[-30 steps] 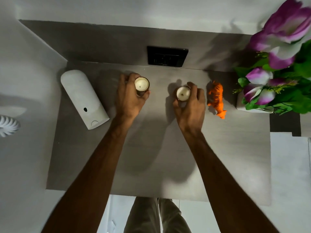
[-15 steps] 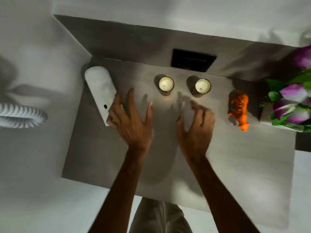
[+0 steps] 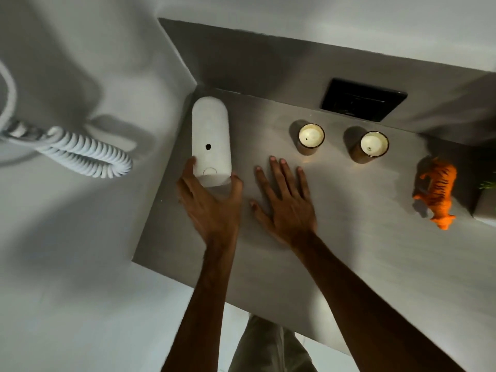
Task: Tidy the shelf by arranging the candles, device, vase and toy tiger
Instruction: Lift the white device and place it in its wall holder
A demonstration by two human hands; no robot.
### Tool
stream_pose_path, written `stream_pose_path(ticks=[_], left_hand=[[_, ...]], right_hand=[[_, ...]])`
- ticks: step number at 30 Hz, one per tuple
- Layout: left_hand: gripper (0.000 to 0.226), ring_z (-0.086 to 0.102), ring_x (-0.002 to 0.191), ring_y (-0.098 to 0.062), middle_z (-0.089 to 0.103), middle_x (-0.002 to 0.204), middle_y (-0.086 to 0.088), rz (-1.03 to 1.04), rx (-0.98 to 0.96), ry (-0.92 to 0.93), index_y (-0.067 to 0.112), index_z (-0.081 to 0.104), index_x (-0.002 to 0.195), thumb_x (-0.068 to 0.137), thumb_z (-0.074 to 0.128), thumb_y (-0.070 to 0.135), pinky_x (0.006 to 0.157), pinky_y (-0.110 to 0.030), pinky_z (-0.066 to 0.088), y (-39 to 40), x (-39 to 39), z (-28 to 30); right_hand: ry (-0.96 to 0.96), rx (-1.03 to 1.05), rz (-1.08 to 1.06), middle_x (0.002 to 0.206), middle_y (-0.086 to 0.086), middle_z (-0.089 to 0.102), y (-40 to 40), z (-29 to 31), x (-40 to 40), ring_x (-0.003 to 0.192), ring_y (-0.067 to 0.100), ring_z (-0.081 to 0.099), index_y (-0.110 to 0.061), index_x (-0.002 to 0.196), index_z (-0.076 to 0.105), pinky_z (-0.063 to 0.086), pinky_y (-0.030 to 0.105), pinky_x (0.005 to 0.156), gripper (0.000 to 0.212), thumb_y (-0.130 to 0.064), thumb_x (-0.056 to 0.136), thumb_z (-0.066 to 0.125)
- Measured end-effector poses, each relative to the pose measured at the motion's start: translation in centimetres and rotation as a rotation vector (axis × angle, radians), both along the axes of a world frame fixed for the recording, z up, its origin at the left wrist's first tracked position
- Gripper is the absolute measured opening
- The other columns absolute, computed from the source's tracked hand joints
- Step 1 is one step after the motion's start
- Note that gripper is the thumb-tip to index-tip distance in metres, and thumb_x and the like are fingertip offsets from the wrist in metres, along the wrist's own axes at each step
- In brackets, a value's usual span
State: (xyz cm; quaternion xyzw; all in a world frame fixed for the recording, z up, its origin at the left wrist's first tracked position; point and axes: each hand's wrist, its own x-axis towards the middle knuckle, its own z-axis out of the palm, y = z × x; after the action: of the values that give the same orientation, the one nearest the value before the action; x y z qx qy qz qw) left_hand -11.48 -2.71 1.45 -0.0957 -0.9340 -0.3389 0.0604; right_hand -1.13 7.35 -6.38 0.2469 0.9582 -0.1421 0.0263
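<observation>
Gripping: left hand (image 3: 212, 202) cups white rounded plastic device (image 3: 211, 142) at 10 o'clock
Resting: right hand (image 3: 285, 202) flat, fingers spread, on grey matte shelf (image 3: 349, 237)
Room: pale wall, white coiled cord (image 3: 80, 154) at 9 o'clock

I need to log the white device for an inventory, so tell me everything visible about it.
The white device is a tall matte capsule with a rounded top and a flat base, apparently plastic. Its front shows a small dark hole and, lower down, a faint circular outline. It stands at the shelf's left end, near the wall corner. The left hand cups its base, thumb on one side and a fingertip on the other; whether it is gripped yet is unclear.
</observation>
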Motion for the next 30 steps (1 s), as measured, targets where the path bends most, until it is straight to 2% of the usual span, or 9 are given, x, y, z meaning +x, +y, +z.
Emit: stream_pose_path(ticks=[4,10,16,22,27,30], left_hand=[[0.078,0.062,0.114,-0.026,0.063,0.126,-0.013,0.112,0.021,0.182,0.012,0.059,0.135,0.077,0.078,0.061,0.088,-0.029,0.054,2.0,-1.5,3.2],[0.085,0.059,0.116,-0.028,0.063,0.121,-0.01,0.343,-0.053,0.243,0.015,0.064,0.121,0.073,0.066,0.085,0.089,-0.029,0.034,6.6,-5.7,5.8],[0.092,0.058,0.121,-0.023,0.062,0.128,-0.009,0.408,0.014,0.242,0.016,0.063,0.129,0.072,0.069,0.087,0.093,-0.026,0.028,10.5,-9.9,6.3],[0.093,0.059,0.122,-0.021,0.063,0.128,-0.006,0.438,0.038,0.202,0.019,0.062,0.13,0.07,0.067,0.091,0.095,-0.024,0.028,10.2,-11.8,5.5],[0.098,0.062,0.119,-0.024,0.064,0.126,-0.008,0.444,0.1,0.239,0.017,0.062,0.135,0.069,0.07,0.089,0.096,-0.028,0.035,9.8,-12.1,4.8],[0.107,0.061,0.125,-0.026,0.061,0.133,-0.01,0.35,0.145,0.214,0.013,0.054,0.145,0.069,0.071,0.086,0.101,-0.036,0.044,8.0,-9.7,2.2]], right_hand=[[0.033,0.007,-0.014,0.181,0.01,0.004,-0.1,0.0,-0.1,0.169,0.03,0.004,-0.03,0.172,0.005,0.01,0.058,0.137,0.081,-0.071,0.105,0.028],[0.036,0.022,-0.03,0.181,0.01,0.008,-0.1,0.2,0.0,0.168,0.03,0.007,-0.03,0.172,0.009,0.013,0.058,0.136,0.081,-0.069,0.105,0.03],[0.045,0.017,-0.027,0.181,0.01,0.008,0.0,0.1,-0.1,0.168,0.031,0.008,-0.03,0.172,0.009,0.015,0.059,0.136,0.081,-0.07,0.105,0.032],[0.063,0.027,-0.039,0.181,0.009,0.006,0.0,-0.2,0.0,0.169,0.029,0.006,-0.032,0.172,0.006,0.013,0.057,0.136,0.082,-0.07,0.104,0.033],[0.056,0.024,-0.039,0.181,0.009,0.006,0.0,-0.2,0.0,0.168,0.03,0.006,-0.032,0.172,0.007,0.014,0.058,0.136,0.083,-0.071,0.104,0.032],[0.048,0.017,-0.038,0.181,0.009,0.006,-0.1,-0.1,0.0,0.168,0.03,0.007,-0.032,0.172,0.007,0.015,0.059,0.136,0.083,-0.071,0.103,0.031]])
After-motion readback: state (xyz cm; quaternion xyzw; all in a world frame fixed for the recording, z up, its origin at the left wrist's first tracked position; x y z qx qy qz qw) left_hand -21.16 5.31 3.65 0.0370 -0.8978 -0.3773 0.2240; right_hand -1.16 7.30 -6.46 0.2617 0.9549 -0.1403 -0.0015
